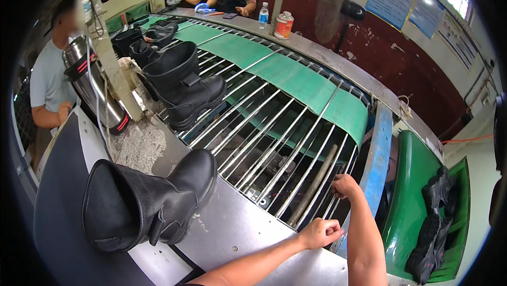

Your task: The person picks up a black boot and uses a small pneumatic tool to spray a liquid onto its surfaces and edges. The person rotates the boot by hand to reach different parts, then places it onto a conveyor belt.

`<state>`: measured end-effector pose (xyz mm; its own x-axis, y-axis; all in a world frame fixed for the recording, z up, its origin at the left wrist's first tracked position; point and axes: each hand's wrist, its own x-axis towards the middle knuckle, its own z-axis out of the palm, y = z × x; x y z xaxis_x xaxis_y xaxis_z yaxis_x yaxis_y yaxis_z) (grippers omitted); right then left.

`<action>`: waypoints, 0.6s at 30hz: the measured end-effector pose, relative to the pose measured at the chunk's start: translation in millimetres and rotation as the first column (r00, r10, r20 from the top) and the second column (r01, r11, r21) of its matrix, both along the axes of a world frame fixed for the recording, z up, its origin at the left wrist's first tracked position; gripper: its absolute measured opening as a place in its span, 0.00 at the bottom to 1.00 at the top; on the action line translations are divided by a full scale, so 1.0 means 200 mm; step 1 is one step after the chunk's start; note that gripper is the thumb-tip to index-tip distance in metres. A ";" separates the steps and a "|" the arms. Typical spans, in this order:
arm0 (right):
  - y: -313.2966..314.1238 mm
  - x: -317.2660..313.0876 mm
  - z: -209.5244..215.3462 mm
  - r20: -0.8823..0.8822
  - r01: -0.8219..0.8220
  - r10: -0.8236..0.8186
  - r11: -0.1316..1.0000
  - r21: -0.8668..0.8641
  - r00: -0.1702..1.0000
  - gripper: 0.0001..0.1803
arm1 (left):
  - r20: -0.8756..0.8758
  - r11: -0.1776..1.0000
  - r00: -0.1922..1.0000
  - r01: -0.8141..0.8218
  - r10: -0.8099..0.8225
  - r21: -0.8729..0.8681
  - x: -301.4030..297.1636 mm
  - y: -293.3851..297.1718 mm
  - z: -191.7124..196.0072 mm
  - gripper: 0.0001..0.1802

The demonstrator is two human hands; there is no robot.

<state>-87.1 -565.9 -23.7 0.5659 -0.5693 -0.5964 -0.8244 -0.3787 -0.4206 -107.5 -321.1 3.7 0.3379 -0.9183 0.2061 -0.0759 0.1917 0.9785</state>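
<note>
My left hand (320, 233) is curled into a loose fist above the metal table's edge, with nothing visible in it. Farther right and beyond it, my right hand (346, 186) is closed over the near end of the roller conveyor's metal rods (315, 179). Whether it grips a rod or something small I cannot make out. A tall black boot (158, 201) lies tilted on the metal table (253, 244) to the left, its opening toward me, apart from both hands. Another black boot (185, 82) stands upright at the conveyor's left side.
A green belt sheet (274, 74) covers the rods' far side. More black footwear (161, 32) sits farther back. Black shoes (438, 222) lie on a green chute (406, 191) at right. A bottle (263, 15) and a red-white can (283, 25) stand on the ledge. Several people sit or stand beyond.
</note>
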 end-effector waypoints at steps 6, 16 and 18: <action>-0.13 0.02 0.14 0.052 -0.058 0.085 0.917 -0.395 0.995 0.13 | -0.053 0.995 0.997 -0.055 0.060 0.082 0.01 0.00 0.01 0.11; -0.66 -0.25 0.46 0.036 0.302 -0.326 0.821 -0.484 0.945 0.13 | -0.104 0.999 0.993 -0.048 0.050 0.024 -0.02 -0.01 0.05 0.12; -0.62 -0.23 0.46 0.055 0.306 -0.320 0.824 -0.476 0.946 0.13 | -0.080 0.998 0.994 -0.067 0.068 0.020 0.01 0.01 0.05 0.12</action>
